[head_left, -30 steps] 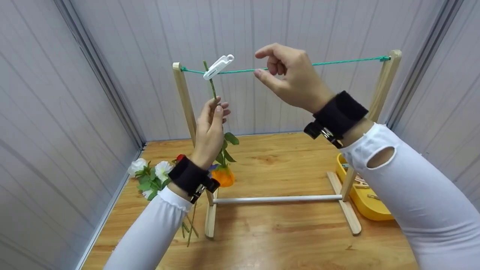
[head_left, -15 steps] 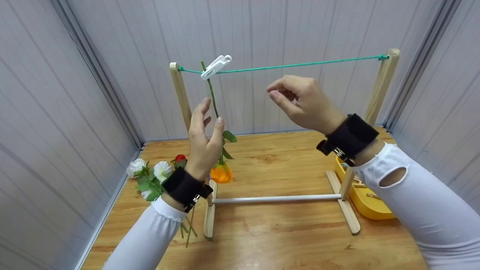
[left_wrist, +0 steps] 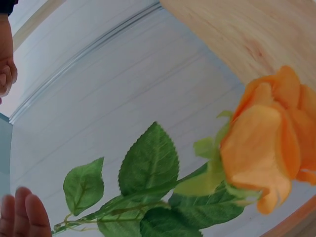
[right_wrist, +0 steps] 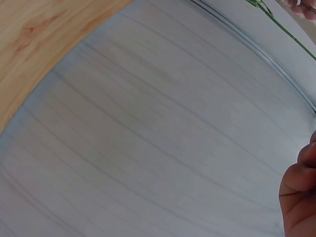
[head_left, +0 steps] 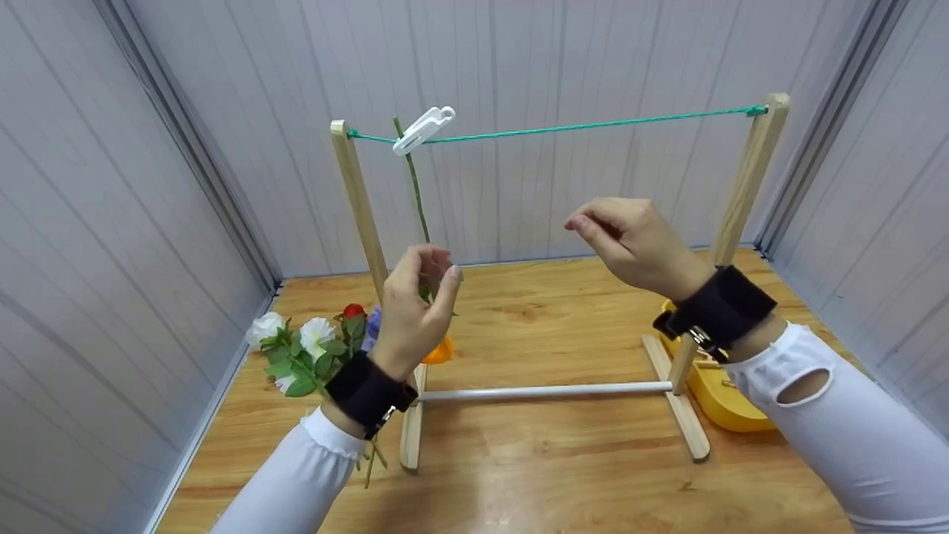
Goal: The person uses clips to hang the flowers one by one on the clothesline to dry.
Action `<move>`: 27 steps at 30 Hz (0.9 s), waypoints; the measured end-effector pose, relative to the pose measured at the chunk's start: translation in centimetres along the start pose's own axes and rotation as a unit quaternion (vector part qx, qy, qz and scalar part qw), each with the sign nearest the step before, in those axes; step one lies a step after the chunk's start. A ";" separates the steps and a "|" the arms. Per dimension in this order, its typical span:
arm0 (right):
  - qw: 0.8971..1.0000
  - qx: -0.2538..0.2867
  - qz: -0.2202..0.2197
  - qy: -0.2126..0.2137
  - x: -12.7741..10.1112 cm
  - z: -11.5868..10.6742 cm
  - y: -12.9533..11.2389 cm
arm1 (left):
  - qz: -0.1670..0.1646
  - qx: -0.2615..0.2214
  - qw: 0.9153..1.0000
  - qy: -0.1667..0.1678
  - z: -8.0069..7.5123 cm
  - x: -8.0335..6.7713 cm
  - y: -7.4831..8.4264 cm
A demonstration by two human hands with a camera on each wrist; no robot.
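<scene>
My left hand (head_left: 415,311) hangs loosely curled beside the lower stem (head_left: 417,196), holding nothing; a second ago it pinched that stem higher up. My right hand (head_left: 637,245), fingers lightly curled and empty, has dropped from the green cord (head_left: 593,126) to mid-height, well apart from it. The orange rose (left_wrist: 266,148) now hangs head-down on its own, its stem held to the cord by the white clip (head_left: 422,130) near the left post (head_left: 359,200) of the wooden frame. I judge this hanging complete. More flowers (head_left: 304,348) lie on the table (head_left: 556,475); a yellow tray (head_left: 723,400) sits behind the right post.
</scene>
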State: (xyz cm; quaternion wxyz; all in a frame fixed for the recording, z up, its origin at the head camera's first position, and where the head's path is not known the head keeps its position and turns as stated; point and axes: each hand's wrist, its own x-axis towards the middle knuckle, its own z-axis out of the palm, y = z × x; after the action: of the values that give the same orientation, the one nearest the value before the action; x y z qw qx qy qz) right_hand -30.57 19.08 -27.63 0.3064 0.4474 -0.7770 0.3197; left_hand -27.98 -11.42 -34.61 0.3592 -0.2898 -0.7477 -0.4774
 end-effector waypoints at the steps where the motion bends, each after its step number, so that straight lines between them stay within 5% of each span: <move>1: 1.000 0.000 0.000 0.002 -0.4 0.0 0.2 | 0.001 -0.001 1.000 -0.006 0.1 -0.2 -0.1; 11: 1.000 0.021 0.005 0.012 -4.3 0.3 1.0 | 0.007 0.005 0.998 -0.060 0.7 -2.6 -0.9; 18: 1.000 0.017 -0.016 0.015 -6.7 -0.3 1.2 | -0.018 0.016 0.995 -0.099 1.4 -4.4 -1.2; 27: 0.999 0.009 0.031 0.038 -10.5 -1.6 1.4 | -0.027 0.028 0.988 -0.147 2.1 -6.6 -1.8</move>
State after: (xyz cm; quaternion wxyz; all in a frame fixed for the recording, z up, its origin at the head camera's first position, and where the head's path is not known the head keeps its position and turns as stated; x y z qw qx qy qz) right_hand -27.20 26.08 -34.94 0.3216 0.4134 -0.7754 0.3526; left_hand -26.15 -10.82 -41.52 0.2406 -0.3263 -0.8128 -0.4183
